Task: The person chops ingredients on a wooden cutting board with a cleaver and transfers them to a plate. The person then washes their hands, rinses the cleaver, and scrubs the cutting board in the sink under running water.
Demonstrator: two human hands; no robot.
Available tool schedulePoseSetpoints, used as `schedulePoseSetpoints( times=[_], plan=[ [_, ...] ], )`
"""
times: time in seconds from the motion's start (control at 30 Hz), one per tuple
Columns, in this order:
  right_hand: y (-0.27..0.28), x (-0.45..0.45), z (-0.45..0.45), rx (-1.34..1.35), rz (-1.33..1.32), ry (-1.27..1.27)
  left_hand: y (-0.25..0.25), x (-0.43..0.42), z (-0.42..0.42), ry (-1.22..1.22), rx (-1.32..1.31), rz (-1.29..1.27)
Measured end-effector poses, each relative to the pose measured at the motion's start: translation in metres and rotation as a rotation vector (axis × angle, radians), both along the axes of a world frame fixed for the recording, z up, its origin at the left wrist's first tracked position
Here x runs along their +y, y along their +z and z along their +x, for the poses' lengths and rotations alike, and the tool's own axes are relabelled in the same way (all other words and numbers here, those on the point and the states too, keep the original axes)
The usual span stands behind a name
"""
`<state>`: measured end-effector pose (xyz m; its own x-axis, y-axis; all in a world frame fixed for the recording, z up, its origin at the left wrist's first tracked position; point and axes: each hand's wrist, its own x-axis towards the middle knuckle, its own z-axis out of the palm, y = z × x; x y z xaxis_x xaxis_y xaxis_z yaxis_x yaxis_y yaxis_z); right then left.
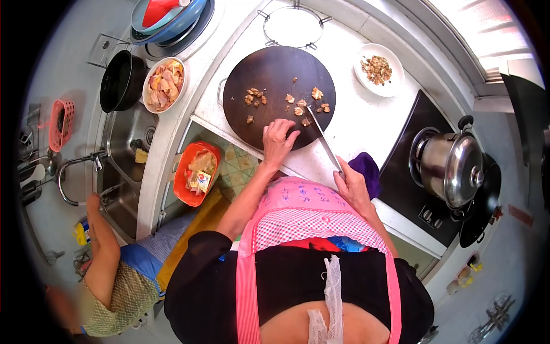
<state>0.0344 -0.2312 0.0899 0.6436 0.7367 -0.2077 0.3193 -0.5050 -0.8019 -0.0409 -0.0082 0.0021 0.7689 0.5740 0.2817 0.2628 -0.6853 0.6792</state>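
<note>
My right hand [352, 186] is closed around the handle of a kitchen knife [324, 141], its blade slanting up and left over the round dark cutting board [275, 74]. The blade's tip is among small brown and pale chunks [301, 104], whose kind I cannot make out. My left hand [278, 139] rests at the board's near edge, left of the blade, thumb apart from the fingers and nothing seen in it. Another small heap of brown pieces [255, 97] lies on the board's left part. A white plate [395, 85] to the right holds chopped brown bits.
A steel pot [450, 166] stands on the black hob [423, 123] at right, beside a purple cloth [365, 171]. Left are a bowl of raw meat [165, 85], a black pot [121, 80] and an orange bin [186, 195]. Another person's arm [100, 241] reaches to the sink [117, 149].
</note>
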Motion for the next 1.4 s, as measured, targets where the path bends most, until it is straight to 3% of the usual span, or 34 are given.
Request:
schedulePoseSetpoints(
  times=[0.57, 0.8, 0.93, 1.1, 1.23, 1.3, 1.33, 1.4],
  plan=[
    [-0.045, 0.017, -0.003, -0.189, -0.164, 0.057, -0.012, -0.008, 0.029, -0.004, -0.019, -0.008],
    [-0.003, 0.026, 0.026, -0.060, -0.203, 0.028, 0.001, -0.002, 0.028, -0.015, -0.023, -0.051],
    [0.008, 0.022, 0.055, -0.152, -0.150, -0.060, 0.010, 0.010, 0.046, 0.013, -0.085, -0.019],
    [0.008, 0.024, 0.095, -0.183, -0.165, 0.017, 0.009, 0.022, 0.080, 0.024, -0.049, 0.010],
    [0.004, 0.020, 0.093, -0.005, -0.152, 0.040, 0.010, 0.025, 0.087, 0.075, -0.112, 0.033],
    [-0.003, 0.014, 0.089, 0.169, -0.155, -0.002, 0.003, 0.029, 0.083, 0.038, -0.094, -0.190],
    [-0.003, 0.013, 0.087, 0.203, -0.158, -0.022, 0.001, 0.034, 0.081, 0.029, -0.109, -0.090],
    [-0.003, 0.011, 0.087, 0.076, -0.150, -0.006, 0.001, 0.043, 0.077, 0.018, -0.070, -0.089]
  ],
)
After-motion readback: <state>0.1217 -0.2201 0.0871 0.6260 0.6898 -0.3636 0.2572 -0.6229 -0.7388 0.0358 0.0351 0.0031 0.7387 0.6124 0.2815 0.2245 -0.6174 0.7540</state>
